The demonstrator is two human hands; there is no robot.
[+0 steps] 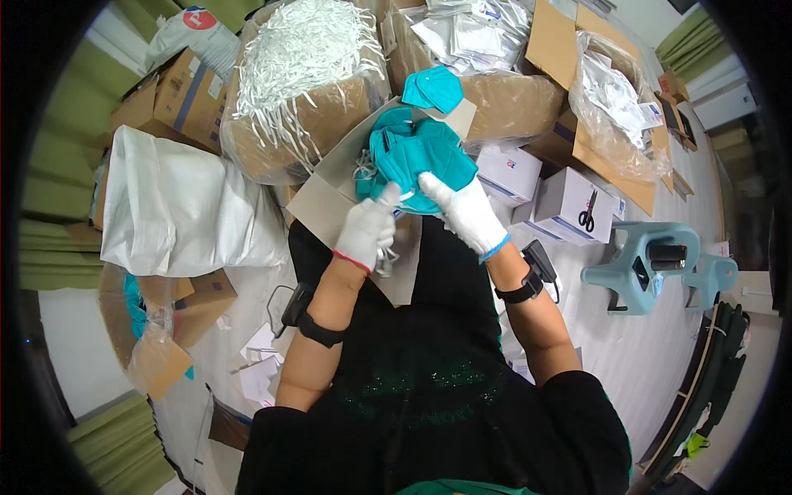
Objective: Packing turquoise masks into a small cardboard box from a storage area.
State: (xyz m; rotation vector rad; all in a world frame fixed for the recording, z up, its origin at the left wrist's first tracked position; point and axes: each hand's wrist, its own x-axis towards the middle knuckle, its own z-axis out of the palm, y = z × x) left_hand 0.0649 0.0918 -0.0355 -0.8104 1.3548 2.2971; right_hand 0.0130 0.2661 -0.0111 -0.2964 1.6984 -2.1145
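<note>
Seated view, looking down: an open grey-brown carton (322, 203) sits between dark-clad knees, with a bunch of teal face masks (391, 124) over its upper part. Right hand (472, 214), in a white knit glove with blue cuff trim, grips the nearest teal mask (433, 158) by its lower right edge — thumb laid across the top, the other fingers mostly hidden. Left hand (367, 227), white glove with red trim, is motion-blurred just beside the mask's lower left; fingers look curled, but cannot tell whether they pinch anything. A lone teal mask (434, 89) lies at the carton's far edge. Beyond, left: a plastic-lined box heaped with white paper shreds (305, 54), some strands trailing down its front. Beyond, right: silver pouches (474, 37) piled on another plastic-wrapped box. To the right, white-and-purple boxes (509, 175) stand together, black scissors (587, 211) on one; past them, a light blue plastic stool (620, 272) with a dark object (667, 256) on it. To the left, a large white sack (186, 202) — and nearer, an opened cardboard box (202, 307) with teal material inside.
</note>
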